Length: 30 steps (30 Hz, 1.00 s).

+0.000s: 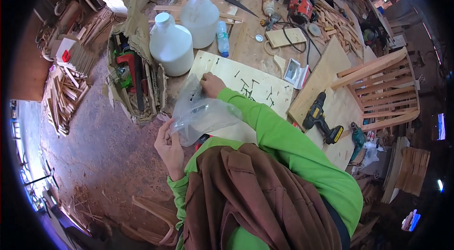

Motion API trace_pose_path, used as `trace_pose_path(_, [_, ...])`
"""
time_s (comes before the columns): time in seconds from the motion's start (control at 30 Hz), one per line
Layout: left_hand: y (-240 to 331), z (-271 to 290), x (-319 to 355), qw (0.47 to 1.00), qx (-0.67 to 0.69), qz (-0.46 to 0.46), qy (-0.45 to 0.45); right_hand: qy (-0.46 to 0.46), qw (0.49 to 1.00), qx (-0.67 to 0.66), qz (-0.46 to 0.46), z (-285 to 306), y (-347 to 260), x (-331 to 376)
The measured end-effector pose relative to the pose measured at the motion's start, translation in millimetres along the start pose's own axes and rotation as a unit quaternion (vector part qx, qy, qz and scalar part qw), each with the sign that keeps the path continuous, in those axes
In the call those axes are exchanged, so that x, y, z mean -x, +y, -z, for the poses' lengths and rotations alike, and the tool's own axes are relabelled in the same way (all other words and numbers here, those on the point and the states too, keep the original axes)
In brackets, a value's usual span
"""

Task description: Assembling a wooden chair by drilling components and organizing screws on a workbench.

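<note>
A clear plastic bag (193,115) hangs between my hands, partly under my right forearm. My left hand (170,147) pinches the bag's left edge between thumb and fingers. With fingers curled, my right hand (212,84) grips at the bag's upper edge, over the left part of a pale wooden board (265,78). Whether anything small is also in those fingers is hidden. Several dark screws (247,90) lie scattered on the board, to the right of my right hand. One screw (217,61) lies apart, near the board's far left corner.
Two white jugs (171,49) and a small water bottle (222,38) stand beyond the board. To the left is a torn cardboard box (135,114) of tools. A cordless drill (321,120), a green drill (357,140) and a slatted wooden frame (385,89) are at right.
</note>
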<state>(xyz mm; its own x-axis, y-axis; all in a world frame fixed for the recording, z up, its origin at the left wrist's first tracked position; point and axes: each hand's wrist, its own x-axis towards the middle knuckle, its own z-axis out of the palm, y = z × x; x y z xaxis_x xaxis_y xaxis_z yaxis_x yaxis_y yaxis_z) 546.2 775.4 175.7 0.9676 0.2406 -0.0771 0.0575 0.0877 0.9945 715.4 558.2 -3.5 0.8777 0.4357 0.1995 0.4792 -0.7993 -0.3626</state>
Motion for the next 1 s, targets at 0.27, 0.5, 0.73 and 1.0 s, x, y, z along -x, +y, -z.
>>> trace_pose_path(0.27, [-6, 1, -2, 1.000, 0.006, -0.008, -0.001, 0.026, 0.999, 0.013, -0.046, -1, 14, 6])
trace_pose_path(0.5, [0, -3, 6, 0.999, 0.022, 0.018, 0.019, 0.102, 0.840, -0.486, -0.219, 141, -52, 36])
trace_pose_path(0.73, [8, -29, -11, 0.996, -0.069, -0.020, -0.061, 0.007, 0.930, -0.366, -0.024, 193, -138, 68])
trace_pose_path(1.0, [11, -48, 3, 0.996, -0.040, 0.000, -0.081, -0.082, 0.968, -0.147, -0.183, 116, -109, 106])
